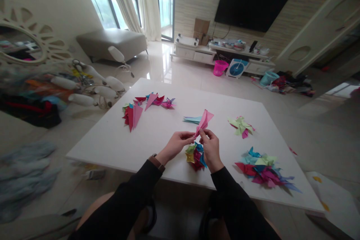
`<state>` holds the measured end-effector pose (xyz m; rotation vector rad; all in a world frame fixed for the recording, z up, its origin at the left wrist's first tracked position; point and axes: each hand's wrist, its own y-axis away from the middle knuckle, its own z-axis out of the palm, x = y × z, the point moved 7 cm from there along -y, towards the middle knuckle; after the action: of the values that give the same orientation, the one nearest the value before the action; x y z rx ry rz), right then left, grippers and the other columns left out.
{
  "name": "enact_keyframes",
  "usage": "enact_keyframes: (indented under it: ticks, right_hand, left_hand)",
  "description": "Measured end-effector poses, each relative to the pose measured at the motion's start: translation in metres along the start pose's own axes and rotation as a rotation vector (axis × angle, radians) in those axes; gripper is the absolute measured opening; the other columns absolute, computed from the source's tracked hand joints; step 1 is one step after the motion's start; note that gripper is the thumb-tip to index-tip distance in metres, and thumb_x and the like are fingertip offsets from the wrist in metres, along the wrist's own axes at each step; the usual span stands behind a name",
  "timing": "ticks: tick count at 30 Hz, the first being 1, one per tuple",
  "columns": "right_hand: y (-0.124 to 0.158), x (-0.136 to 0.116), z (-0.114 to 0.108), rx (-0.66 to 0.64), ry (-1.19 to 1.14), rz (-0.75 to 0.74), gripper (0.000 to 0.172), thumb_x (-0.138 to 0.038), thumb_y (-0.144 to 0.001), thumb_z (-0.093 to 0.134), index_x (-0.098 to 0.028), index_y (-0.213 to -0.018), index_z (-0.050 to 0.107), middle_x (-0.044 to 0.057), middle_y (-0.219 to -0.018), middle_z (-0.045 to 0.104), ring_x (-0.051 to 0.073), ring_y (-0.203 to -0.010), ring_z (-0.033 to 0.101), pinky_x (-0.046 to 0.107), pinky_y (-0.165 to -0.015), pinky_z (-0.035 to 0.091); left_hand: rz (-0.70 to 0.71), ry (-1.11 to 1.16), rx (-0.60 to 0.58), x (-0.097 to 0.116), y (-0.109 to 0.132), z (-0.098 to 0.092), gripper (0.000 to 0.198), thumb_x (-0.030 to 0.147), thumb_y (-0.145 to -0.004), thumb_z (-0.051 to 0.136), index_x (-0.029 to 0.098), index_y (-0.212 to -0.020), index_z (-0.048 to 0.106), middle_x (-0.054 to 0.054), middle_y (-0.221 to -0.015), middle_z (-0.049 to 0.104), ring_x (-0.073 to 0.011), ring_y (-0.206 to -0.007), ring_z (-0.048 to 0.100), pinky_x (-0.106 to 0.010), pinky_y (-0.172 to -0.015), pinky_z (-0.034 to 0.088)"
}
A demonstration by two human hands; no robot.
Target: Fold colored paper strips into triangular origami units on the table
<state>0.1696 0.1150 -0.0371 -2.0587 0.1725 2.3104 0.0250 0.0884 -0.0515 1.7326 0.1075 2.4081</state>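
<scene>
Between my two hands, above the middle of the white table, is a piece of pink folded paper, narrow at the bottom and wider at the top. My left hand pinches its lower end from the left. From the right, my right hand grips the same paper with thumb and fingers. Just below lies a cluster of yellow, red, green and blue folded paper pieces, partly covered by my right hand. Behind the pink paper rests a stack of pale blue folded paper.
Red and pink folded papers lie at the table's left, with more pink and purple ones behind. Light green pieces sit to the right. A multicoloured pile lies near the right front edge. A lamp with white shades stands beyond the left edge.
</scene>
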Motion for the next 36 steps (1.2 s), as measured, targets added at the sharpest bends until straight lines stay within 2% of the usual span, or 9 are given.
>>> enact_keyframes:
  ticks: [4, 9, 16, 20, 24, 31, 36]
  right_hand:
    - [-0.001, 0.007, -0.001, 0.001, 0.002, 0.046, 0.034, -0.052, -0.073, 0.079, -0.019, -0.079, 0.070, -0.004, -0.058, 0.055, 0.012, -0.054, 0.046, 0.026, -0.053, 0.037]
    - [-0.001, 0.011, 0.001, -0.031, 0.020, 0.060, 0.033, -0.049, -0.074, 0.078, -0.018, -0.082, 0.072, 0.000, -0.070, 0.066, 0.013, -0.056, 0.052, 0.027, -0.053, 0.041]
    - [0.000, 0.009, 0.004, -0.058, 0.094, 0.029, 0.028, -0.043, -0.073, 0.076, -0.017, -0.081, 0.071, 0.001, -0.069, 0.065, 0.014, -0.057, 0.055, 0.027, -0.054, 0.043]
    - [0.000, 0.010, 0.005, -0.064, 0.109, 0.036, 0.025, -0.039, -0.071, 0.077, -0.016, -0.079, 0.070, 0.001, -0.071, 0.066, 0.014, -0.058, 0.057, 0.028, -0.055, 0.044]
    - [-0.001, 0.009, 0.005, -0.051, 0.106, 0.030, 0.025, -0.039, -0.070, 0.076, -0.017, -0.078, 0.069, 0.002, -0.073, 0.067, 0.015, -0.059, 0.057, 0.027, -0.055, 0.043]
    - [0.001, 0.006, 0.004, -0.030, 0.121, 0.041, 0.028, -0.041, -0.070, 0.077, -0.017, -0.080, 0.068, 0.002, -0.076, 0.066, 0.015, -0.062, 0.058, 0.027, -0.056, 0.042]
    - [0.003, 0.005, 0.005, -0.019, 0.154, 0.028, 0.027, -0.042, -0.070, 0.077, -0.016, -0.074, 0.069, 0.000, -0.069, 0.063, 0.014, -0.059, 0.055, 0.027, -0.057, 0.042]
  left_hand:
    - [0.015, -0.037, 0.020, 0.001, 0.001, -0.001, 0.036, 0.036, -0.072, 0.085, 0.014, -0.100, 0.080, -0.011, -0.096, 0.078, -0.0196, -0.085, 0.067, -0.031, -0.082, 0.050]
    - [0.043, -0.061, 0.010, 0.008, 0.003, 0.003, 0.036, 0.038, -0.074, 0.083, 0.012, -0.099, 0.080, -0.012, -0.097, 0.078, -0.0205, -0.086, 0.069, -0.031, -0.082, 0.052]
    - [0.084, -0.104, 0.086, 0.007, 0.001, -0.002, 0.042, 0.036, -0.062, 0.090, 0.011, -0.094, 0.077, -0.012, -0.091, 0.078, -0.0225, -0.085, 0.071, -0.036, -0.084, 0.056]
    - [0.131, -0.154, 0.102, 0.007, 0.000, -0.004, 0.035, 0.034, -0.069, 0.085, 0.011, -0.094, 0.076, -0.010, -0.087, 0.077, -0.0200, -0.079, 0.070, -0.033, -0.079, 0.056]
    - [0.156, -0.184, 0.070, 0.008, -0.002, -0.003, 0.033, 0.034, -0.073, 0.081, 0.011, -0.095, 0.076, -0.010, -0.087, 0.077, -0.0191, -0.078, 0.070, -0.030, -0.077, 0.055]
    - [0.104, -0.143, 0.072, 0.009, -0.001, -0.002, 0.031, 0.037, -0.081, 0.072, 0.011, -0.097, 0.077, -0.008, -0.083, 0.075, -0.0163, -0.071, 0.067, -0.027, -0.068, 0.053]
    - [0.073, -0.084, 0.100, 0.009, 0.000, -0.002, 0.028, 0.036, -0.082, 0.071, 0.012, -0.095, 0.076, -0.008, -0.086, 0.074, -0.0161, -0.069, 0.070, -0.027, -0.068, 0.056]
